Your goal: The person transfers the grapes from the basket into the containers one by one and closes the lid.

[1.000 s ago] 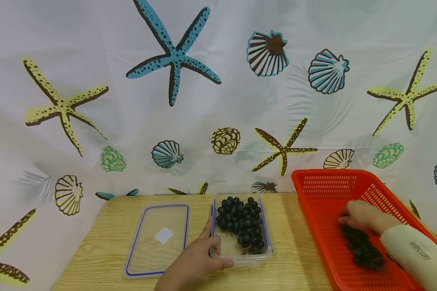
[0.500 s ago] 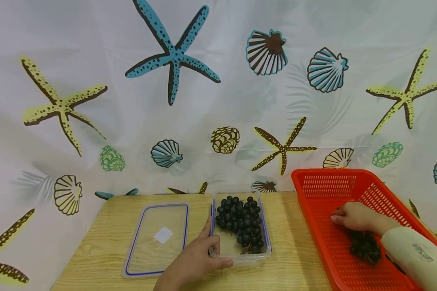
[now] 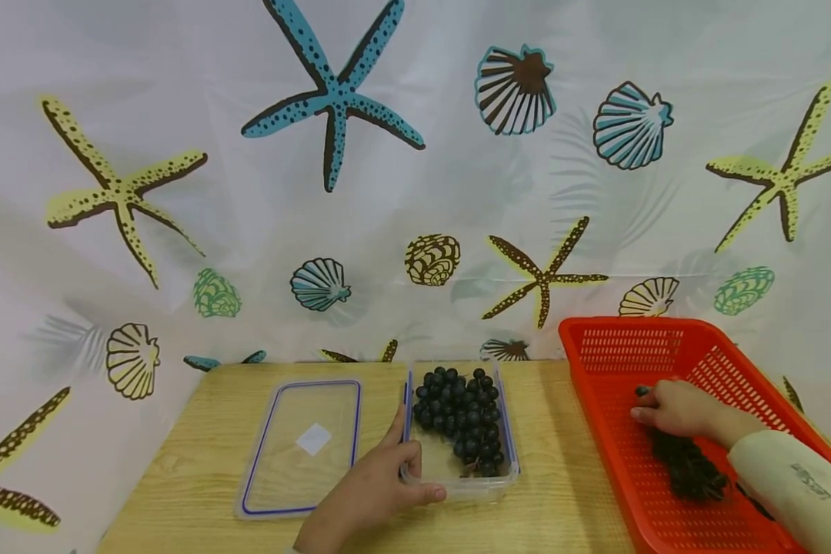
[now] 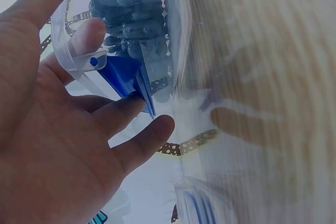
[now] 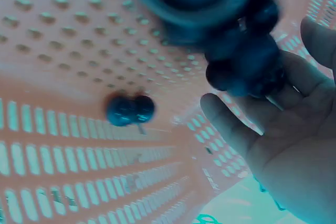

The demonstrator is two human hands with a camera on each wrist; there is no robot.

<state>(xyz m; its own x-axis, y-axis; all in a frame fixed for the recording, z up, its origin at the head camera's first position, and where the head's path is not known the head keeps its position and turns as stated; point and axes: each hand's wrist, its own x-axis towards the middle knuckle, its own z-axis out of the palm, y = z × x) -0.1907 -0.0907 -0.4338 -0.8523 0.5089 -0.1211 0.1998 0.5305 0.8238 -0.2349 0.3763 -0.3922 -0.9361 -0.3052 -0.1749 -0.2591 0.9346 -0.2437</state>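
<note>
The left hand [image 3: 381,485] is partly curled round the near left corner of a clear plastic box [image 3: 471,489], thumb along its near side and fingers at its left side; the left wrist view shows fingertips touching a blue clip [image 4: 123,74] on the box; dark grapes [image 3: 460,415] lie inside, mostly toward the far and right sides. The right hand [image 3: 679,412] is down in a red basket [image 3: 599,438], its fingers loosely bent about the far end of a dark bunch [image 3: 689,468]; how firmly it grips, I cannot tell; the right wrist view shows two small grapes [image 5: 131,109] apart from the bunch, near a slotted wall. A clear lid [image 3: 277,492] with a blue edge and a white label [image 3: 314,439] lies flat left of the box; box, lid and basket sit on the wood-grained worktop [image 3: 187,446]; a cloth [image 3: 388,185] printed with starfish and shells hangs behind.
</note>
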